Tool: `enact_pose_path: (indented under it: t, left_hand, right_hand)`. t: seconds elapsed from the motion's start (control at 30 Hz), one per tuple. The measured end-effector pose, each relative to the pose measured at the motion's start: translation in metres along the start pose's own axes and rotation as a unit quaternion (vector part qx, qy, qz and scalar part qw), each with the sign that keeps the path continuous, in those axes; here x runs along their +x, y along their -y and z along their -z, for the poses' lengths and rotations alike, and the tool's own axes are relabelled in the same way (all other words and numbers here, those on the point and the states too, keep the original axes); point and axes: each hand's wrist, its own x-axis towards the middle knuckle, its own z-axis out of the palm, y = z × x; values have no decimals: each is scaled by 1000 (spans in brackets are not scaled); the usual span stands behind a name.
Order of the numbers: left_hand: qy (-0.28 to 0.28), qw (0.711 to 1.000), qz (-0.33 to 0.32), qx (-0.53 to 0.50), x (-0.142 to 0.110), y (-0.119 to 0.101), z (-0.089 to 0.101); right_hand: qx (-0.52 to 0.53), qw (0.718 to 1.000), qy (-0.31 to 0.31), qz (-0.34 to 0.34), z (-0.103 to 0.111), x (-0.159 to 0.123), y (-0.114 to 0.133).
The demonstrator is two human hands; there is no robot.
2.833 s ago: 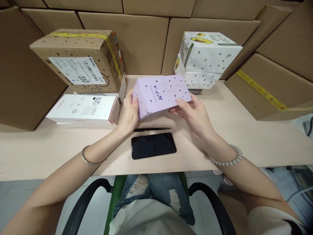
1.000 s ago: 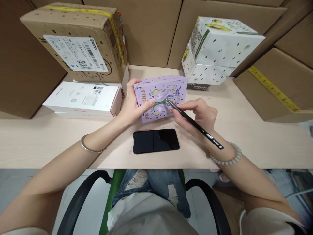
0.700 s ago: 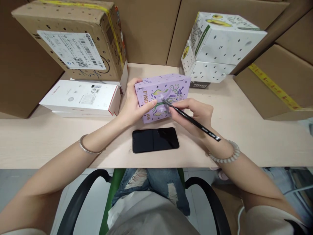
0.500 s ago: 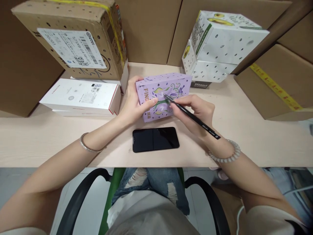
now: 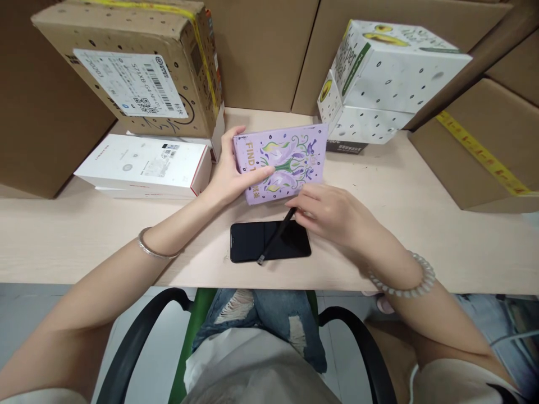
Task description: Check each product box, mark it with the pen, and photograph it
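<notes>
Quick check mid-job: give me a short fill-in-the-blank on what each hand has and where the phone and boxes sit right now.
1. The left hand grips the ______ box with the flower print.
2. The right hand holds a black ______, slanting over the dark screen.
3. The phone lies flat on the table, ______ the person than the printed box.
4. Left of the left hand lies a flat ______ box with a red end.

Missing words: purple; pen; nearer; white

A pale wooden table (image 5: pixel 421 224) carries a black phone (image 5: pixel 252 242) near its front edge, a purple box (image 5: pixel 290 151) just behind, white flat boxes (image 5: pixel 143 167) under a cardboard parcel (image 5: pixel 138 62) at left, and stacked white dotted boxes (image 5: pixel 379 84) far right.
</notes>
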Motion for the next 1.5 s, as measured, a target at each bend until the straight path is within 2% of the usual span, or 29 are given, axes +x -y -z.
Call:
enact_pose_path:
  t: [0.13,0.27,0.4,0.5,0.57,0.67,0.8,1.0,1.13,1.33,1.43,1.5]
  left_hand:
    - [36,996,64,-59,4,-6,3]
    - [53,991,83,-92,7,-8,6]
    - [60,994,66,-67,3,-13,6]
    - [47,997,47,-42,1,-16,6]
    - [49,996,55,-49,2,-16,6]
    - [58,991,82,-89,5,-14,6]
    - [51,993,76,-79,5,-13,7]
    - [38,997,40,-54,-1,-10,7]
    - [22,1000,2,-6,-1,-5,7]
    - [1,998,-50,36,-1,0,9]
    - [-4,997,-61,46,1,4,9]
    - [-15,995,-84,58,2,8,8]
  right_hand:
    - [-57,993,96,-45,0,1,5]
    - [-81,982,158,-69,-1,6,10]
    - [-84,973,200,-82,-1,12,16]
    - [-89,970,207,-90,-2,12,17]
    - [-84,977,181,-80,-3,10,15]
    - [-27,991,131,-16,-3,5,14]
    - [55,992,108,44,-4,0,19]
    - [90,987,133,24,-12,0,27]
    - [119,985,119,28,-16,1,27]
    - [103,990,1,97,-15,1,21]
    - [93,990,-75,71,-9,0,14]
    - [90,984,-147,34,-4,0,9]
